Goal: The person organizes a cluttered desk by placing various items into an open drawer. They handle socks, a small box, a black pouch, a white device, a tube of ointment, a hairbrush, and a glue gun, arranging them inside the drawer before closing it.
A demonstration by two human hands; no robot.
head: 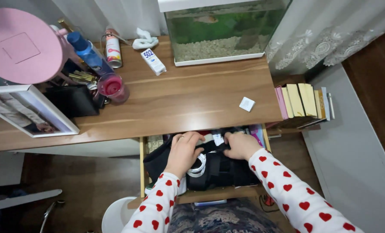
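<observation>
An open desk drawer (pixel 142 166) below the wooden desktop (pixel 188 95) is stuffed with things. A black fabric item with straps (pixel 220 170) fills most of it, with a white coiled cable (pixel 198 168) on top. My left hand (pixel 183 152) presses down on the black item beside the cable, fingers curled. Further right, my right hand (pixel 241 145) grips the black fabric near a small white tag (pixel 218 139). Both sleeves are white with red hearts.
A fish tank (pixel 220 32) stands at the desk's back. A small white box (pixel 153 61), spray can (pixel 113 48), blue bottle (pixel 86 51), pink cup (pixel 112 87), round pink mirror (pixel 22 45) and framed picture (pixel 28 110) crowd the left. Books (pixel 304 101) stand at right.
</observation>
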